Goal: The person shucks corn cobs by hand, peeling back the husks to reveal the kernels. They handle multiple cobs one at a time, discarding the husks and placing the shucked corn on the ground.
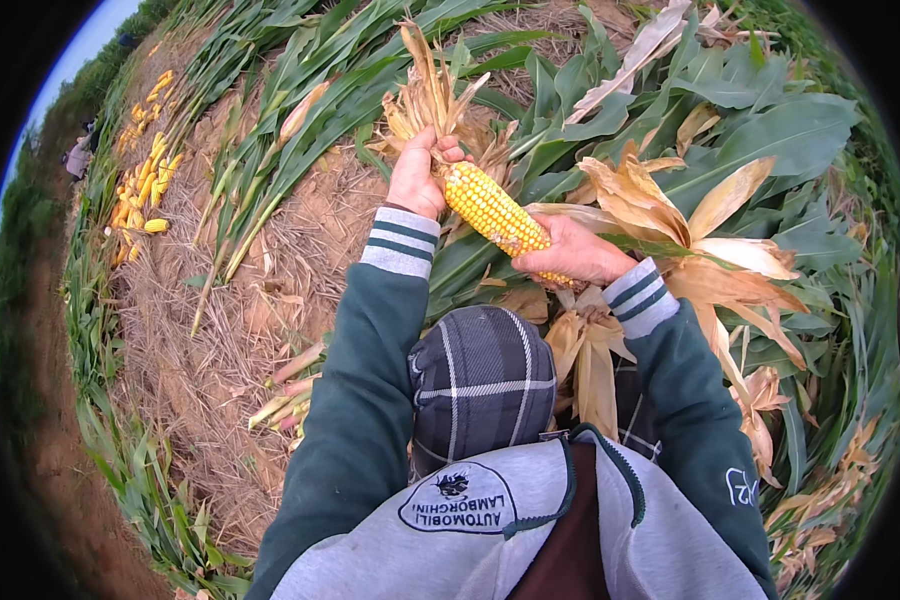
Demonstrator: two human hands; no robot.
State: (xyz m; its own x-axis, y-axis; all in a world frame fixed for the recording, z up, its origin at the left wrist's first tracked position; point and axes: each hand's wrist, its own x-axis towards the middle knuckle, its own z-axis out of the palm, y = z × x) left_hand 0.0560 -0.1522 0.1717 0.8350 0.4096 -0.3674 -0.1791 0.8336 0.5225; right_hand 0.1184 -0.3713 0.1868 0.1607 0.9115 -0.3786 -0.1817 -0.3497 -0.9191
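A bare yellow ear of corn slants between my two hands, its kernels exposed along most of its length. At its upper left end, my left hand grips the base, where dry pulled-back husk fans out above the fingers. My right hand is wrapped around the lower right end, close to the tip. Beneath and beside the ear lie green corn leaves. Empty dry husks spread open to the right of my right hand, and another dry husk hangs near my knee.
Several husked ears are heaped on the ground at the far left. Cut corn stalks with long leaves lie across the straw-covered soil. Stalk ends poke out beside my left sleeve. Far off at the left edge is a person.
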